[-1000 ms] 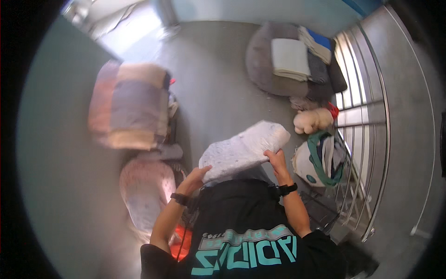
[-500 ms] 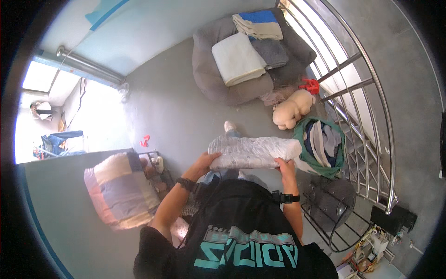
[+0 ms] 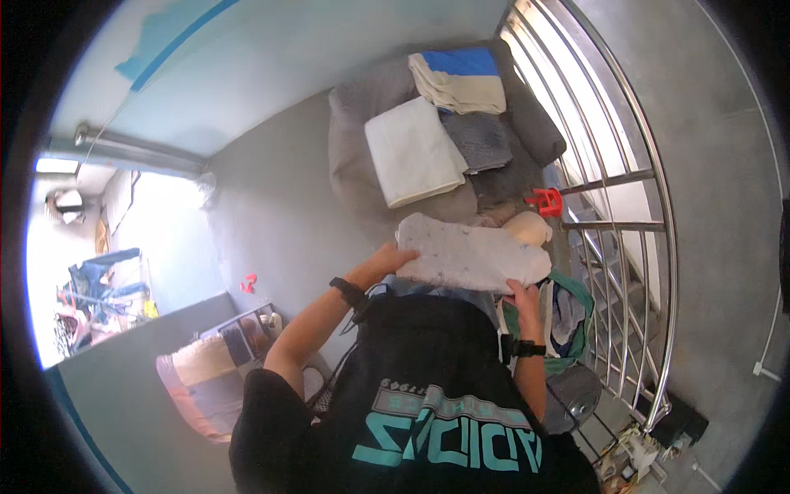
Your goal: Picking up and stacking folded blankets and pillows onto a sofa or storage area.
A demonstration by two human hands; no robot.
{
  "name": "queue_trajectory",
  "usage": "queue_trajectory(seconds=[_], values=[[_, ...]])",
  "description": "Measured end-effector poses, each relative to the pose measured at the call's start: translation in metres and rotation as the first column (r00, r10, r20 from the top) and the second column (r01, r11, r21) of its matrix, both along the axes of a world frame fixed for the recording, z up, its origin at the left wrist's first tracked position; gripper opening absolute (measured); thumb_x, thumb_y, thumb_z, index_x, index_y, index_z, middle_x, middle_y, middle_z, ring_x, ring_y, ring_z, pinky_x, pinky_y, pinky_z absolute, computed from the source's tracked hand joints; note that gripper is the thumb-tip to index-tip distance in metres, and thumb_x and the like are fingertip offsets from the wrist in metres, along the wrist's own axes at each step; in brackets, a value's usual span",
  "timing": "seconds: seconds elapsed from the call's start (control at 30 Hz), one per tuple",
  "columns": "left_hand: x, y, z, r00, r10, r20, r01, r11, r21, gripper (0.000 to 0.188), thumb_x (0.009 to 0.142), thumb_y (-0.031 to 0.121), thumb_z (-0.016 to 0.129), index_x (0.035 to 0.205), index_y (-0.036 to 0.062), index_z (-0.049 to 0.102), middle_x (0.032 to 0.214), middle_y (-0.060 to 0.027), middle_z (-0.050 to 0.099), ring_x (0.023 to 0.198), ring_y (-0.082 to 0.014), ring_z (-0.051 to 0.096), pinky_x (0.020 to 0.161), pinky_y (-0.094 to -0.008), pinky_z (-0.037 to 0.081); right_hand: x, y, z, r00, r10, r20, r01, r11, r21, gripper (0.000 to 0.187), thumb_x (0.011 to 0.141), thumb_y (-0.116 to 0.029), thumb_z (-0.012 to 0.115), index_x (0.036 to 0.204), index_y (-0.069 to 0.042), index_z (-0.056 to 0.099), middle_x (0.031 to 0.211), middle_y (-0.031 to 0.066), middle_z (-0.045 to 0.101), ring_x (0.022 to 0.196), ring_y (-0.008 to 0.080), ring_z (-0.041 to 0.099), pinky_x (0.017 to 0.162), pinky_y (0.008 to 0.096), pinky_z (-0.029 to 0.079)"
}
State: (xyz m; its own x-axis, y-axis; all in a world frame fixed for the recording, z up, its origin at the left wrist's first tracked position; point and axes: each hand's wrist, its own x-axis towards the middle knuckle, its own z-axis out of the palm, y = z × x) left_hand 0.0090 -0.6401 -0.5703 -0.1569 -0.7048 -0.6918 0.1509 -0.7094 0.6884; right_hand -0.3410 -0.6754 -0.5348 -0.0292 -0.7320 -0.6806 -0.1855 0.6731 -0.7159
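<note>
1. Our left hand (image 3: 390, 259) and right hand (image 3: 526, 303) both pinch the pale bundle (image 3: 473, 249), one near each end, in front of our shirt (image 3: 428, 350).
2. Green-rimmed bag (image 3: 587, 308) near the right's got clothes (image 3: 564, 317) stuffed inside.

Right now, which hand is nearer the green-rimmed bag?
Right. The right hand overlaps the green-rimmed bag in view, at the right end of the pale bundle; the left hand lies well left of the bag, at the bundle's other end.
</note>
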Motion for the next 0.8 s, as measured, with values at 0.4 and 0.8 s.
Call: queue_trajectory(seconds=[0.4, 0.8], values=[[-0.043, -0.204, -0.021, 0.955, -0.153, 0.254, 0.176, 0.982, -0.071, 0.031, 0.087, 0.026, 0.056, 0.106, 0.0019, 0.059, 0.082, -0.0117, 0.061, 0.070, -0.0195, 0.060, 0.059, -0.0309, 0.048, -0.043, -0.244, -0.032, 0.997, -0.073, 0.031, 0.073, 0.997, 0.011, 0.041, 0.074, -0.019, 0.066, 0.104, 0.005, 0.054, 0.099, 0.0121, 0.060, 0.081, 0.0203, 0.060, 0.065, 0.0308, 0.052], [0.036, -0.376, 0.090, 0.748, 0.279, 0.602, -0.179, 0.959, -0.222, 0.040, 0.084, 0.027, 0.063, 0.108, -0.0046, 0.056, 0.098, -0.0111, 0.063, 0.083, -0.0155, 0.060, 0.070, -0.0303, 0.049, 0.082, -0.476, 0.032, 0.970, 0.176, 0.168, -0.100, 0.919, -0.382, 0.044, 0.078, -0.023, 0.068, 0.111, 0.002, 0.052, 0.103, 0.0092, 0.058, 0.084, 0.0166, 0.056, 0.068, 0.0283, 0.045]])
